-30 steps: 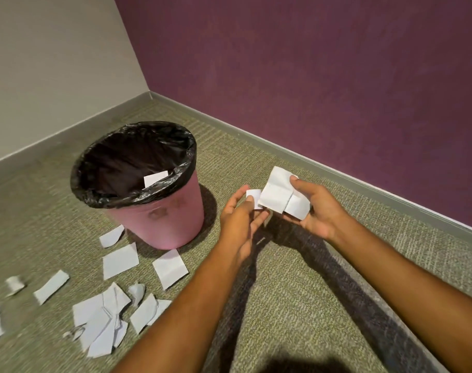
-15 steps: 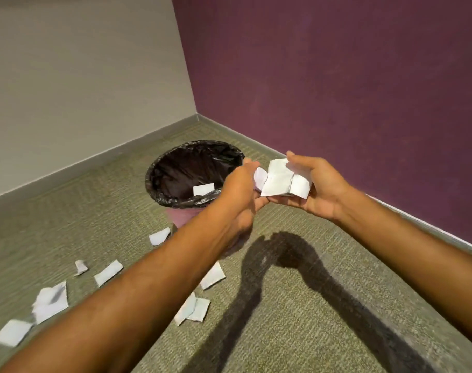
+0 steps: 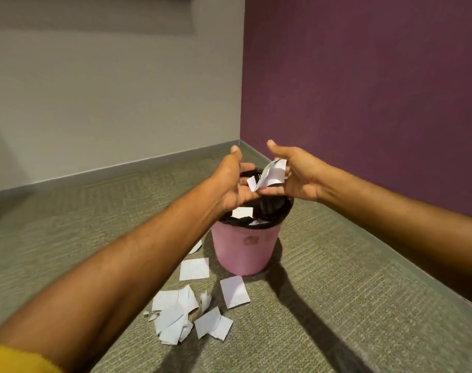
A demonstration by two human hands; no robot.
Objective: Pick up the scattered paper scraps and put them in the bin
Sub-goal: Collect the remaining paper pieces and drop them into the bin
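Note:
A pink bin [image 3: 245,249] with a black liner stands on the carpet near the room's corner. Both my hands hover over its mouth. My left hand [image 3: 229,181] is open, palm turned right, with its fingers spread. My right hand [image 3: 300,175] is open too, thumb lifted. A bunch of white paper scraps [image 3: 272,175] lies loose against its fingertips, and a small scrap [image 3: 251,183] hangs between the hands. One scrap [image 3: 242,212] rests on the liner inside the bin. More scraps lie on the floor: a square one [image 3: 194,269], another [image 3: 234,291] and a pile [image 3: 175,316].
A purple wall [image 3: 364,90] runs along the right and a grey wall [image 3: 108,90] along the back, both with a baseboard. Green-grey carpet [image 3: 323,278] covers the floor. My arms' shadows fall across it in front of the bin.
Both hands have moved from beside the bin to over its mouth. They have opened, and the scraps that the right hand held are coming loose. The view has tilted up.

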